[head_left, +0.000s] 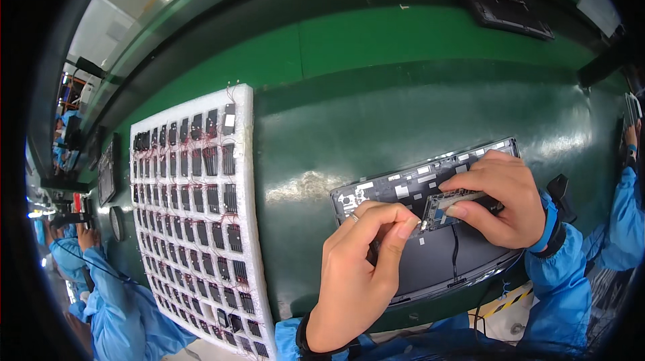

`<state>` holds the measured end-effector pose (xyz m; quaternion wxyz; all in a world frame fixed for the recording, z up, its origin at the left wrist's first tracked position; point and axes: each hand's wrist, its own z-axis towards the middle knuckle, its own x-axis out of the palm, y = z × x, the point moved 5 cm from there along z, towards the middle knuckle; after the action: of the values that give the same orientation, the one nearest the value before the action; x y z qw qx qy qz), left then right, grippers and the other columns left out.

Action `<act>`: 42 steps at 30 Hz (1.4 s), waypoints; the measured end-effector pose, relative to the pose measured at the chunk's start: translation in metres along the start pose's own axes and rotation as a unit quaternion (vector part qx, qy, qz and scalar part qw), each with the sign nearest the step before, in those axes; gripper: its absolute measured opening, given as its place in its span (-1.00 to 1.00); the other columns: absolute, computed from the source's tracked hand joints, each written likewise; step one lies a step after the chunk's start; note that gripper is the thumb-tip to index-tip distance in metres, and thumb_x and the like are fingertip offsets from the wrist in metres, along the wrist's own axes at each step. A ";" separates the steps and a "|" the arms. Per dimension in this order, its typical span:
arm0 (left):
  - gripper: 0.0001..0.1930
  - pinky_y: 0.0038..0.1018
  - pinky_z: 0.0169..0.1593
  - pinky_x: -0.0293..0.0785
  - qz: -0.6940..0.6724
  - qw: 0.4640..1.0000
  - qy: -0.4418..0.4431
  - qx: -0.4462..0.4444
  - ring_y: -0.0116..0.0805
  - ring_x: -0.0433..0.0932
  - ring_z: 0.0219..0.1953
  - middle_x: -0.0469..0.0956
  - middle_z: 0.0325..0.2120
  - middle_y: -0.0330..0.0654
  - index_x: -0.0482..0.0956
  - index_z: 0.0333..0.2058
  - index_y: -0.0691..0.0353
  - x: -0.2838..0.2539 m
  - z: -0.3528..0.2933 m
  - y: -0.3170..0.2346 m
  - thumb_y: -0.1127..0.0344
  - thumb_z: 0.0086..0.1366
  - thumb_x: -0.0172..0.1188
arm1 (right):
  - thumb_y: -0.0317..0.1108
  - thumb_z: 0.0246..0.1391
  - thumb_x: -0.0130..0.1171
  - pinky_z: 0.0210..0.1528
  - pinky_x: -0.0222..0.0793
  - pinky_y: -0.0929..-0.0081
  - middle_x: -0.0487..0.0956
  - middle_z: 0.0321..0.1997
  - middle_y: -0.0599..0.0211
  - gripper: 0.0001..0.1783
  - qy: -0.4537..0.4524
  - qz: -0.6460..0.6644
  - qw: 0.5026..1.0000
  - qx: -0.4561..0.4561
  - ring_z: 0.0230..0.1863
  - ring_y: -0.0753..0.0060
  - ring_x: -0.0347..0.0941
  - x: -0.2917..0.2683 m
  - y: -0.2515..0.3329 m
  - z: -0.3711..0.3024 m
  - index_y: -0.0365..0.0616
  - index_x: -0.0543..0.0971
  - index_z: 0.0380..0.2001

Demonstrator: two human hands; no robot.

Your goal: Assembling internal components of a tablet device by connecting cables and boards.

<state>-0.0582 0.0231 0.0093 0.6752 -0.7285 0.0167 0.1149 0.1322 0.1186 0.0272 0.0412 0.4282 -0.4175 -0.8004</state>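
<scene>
A dark laptop casing lies on the green bench in front of me, with a black cable running down its middle. Over its upper part, my right hand grips a small circuit board between thumb and fingers; the board is tilted and has a blue patch. My left hand is closed in a pinch at the board's left corner. A tiny pale piece shows by those fingertips, but what they hold is too small to name.
To the left stands a white foam tray with rows of small black parts on red wires. Another dark laptop casing lies on the far right ledge. Co-workers in blue sleeves are at the left and the right edge.
</scene>
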 end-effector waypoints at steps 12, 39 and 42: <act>-0.93 -0.61 -0.33 0.33 0.053 0.997 -0.057 0.023 -0.56 0.44 -0.44 0.64 -0.36 -0.21 0.68 -0.15 0.38 0.003 0.002 -0.002 0.54 0.43 0.34 | -0.33 0.08 0.54 -0.28 0.43 0.31 0.75 -0.34 0.20 -0.68 -0.026 -0.055 0.998 -0.006 -0.44 0.18 0.63 0.001 0.000 -0.002 -0.21 0.73 -0.12; -0.91 -0.58 -0.44 0.36 0.152 0.978 -0.080 0.118 -0.55 0.45 -0.51 0.69 -0.36 -0.16 0.74 -0.20 0.39 0.003 0.001 -0.003 0.61 0.33 0.41 | -0.36 0.07 0.54 -0.31 0.42 0.32 0.72 -0.40 0.20 -0.71 -0.051 -0.063 0.997 -0.015 -0.47 0.17 0.61 0.008 0.003 -0.005 -0.23 0.73 -0.16; -0.90 -0.57 -0.42 0.38 0.157 0.977 -0.081 0.116 -0.54 0.47 -0.50 0.69 -0.37 -0.16 0.74 -0.20 0.39 0.004 0.001 -0.003 0.62 0.32 0.41 | -0.37 0.07 0.54 -0.31 0.43 0.32 0.73 -0.39 0.20 -0.72 -0.049 -0.056 0.997 0.000 -0.46 0.16 0.62 0.008 0.002 -0.005 -0.24 0.73 -0.18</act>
<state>-0.0543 0.0246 0.0116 0.7276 -0.6221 0.0891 0.2752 0.1303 0.1105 0.0219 -0.0243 0.4107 -0.3948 -0.8215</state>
